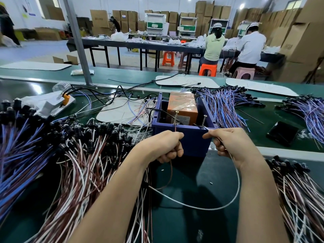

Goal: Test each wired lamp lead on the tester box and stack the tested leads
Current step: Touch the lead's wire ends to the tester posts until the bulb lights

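The tester box (192, 142) is a blue open-topped box with an orange block (182, 107) inside and two screws standing at its near rim. My left hand (168, 146) pinches the brown wire (171, 172) of a lamp lead up against the left screw (175, 118). The lead's white wire (235, 195) is pinched in my right hand (228, 142) at the right screw (203, 122). Both wires loop down over the green belt below my hands. The lamp end of this lead is hidden.
A big heap of brown-and-white leads (84, 155) with black lamp holders lies at my left, with a smaller stack (298, 190) at my right. Blue-and-purple leads (226, 104) lie behind the box and at the far left. A black phone (282, 133) rests right of the box.
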### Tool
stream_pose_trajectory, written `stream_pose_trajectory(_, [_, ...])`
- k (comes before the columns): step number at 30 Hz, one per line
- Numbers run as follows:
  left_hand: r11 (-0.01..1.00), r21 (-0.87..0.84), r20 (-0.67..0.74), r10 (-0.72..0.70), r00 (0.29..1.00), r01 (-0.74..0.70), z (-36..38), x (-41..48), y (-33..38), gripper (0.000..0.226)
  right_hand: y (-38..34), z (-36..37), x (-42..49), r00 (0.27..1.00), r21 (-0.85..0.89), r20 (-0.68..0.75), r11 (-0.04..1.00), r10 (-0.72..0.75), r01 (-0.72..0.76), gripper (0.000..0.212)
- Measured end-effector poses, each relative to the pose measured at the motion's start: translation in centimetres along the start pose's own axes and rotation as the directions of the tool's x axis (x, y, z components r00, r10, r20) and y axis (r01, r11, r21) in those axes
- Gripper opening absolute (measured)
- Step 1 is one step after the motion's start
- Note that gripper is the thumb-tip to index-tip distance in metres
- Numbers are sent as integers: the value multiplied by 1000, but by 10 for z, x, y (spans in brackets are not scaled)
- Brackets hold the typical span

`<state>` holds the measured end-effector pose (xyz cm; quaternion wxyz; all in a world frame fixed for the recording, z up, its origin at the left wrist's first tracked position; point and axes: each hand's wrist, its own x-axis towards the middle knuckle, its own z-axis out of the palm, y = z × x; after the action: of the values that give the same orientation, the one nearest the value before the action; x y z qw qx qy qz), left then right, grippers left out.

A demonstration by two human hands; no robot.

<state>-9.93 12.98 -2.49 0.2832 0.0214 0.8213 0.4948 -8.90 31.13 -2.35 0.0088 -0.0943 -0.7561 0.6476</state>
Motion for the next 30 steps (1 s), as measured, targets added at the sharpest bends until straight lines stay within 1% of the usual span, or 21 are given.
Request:
stream_pose_trajectory(6, [1000, 15, 0, 3, 1000, -3, -1, -1, 0, 57, -3, 2, -2, 999, -31, 38, 999, 13, -12, 27])
stream_pose_trajectory(15, [1000, 24, -4, -1, 1000, 1, 0, -3, 1, 56, -5, -2, -5, 999, -72, 51, 997, 12, -9, 23])
stream_pose_trajectory(21, [999, 38, 10, -5, 1000, 5, 1, -3, 2, 56, -4, 0, -5, 998, -47, 58, 999, -11, 14, 23])
stream_pose_trajectory(30, [1000, 13, 30, -6, 1000, 6, 0, -5, 2, 56, -3, -1, -3, 998, -46, 60, 999, -22, 25, 24])
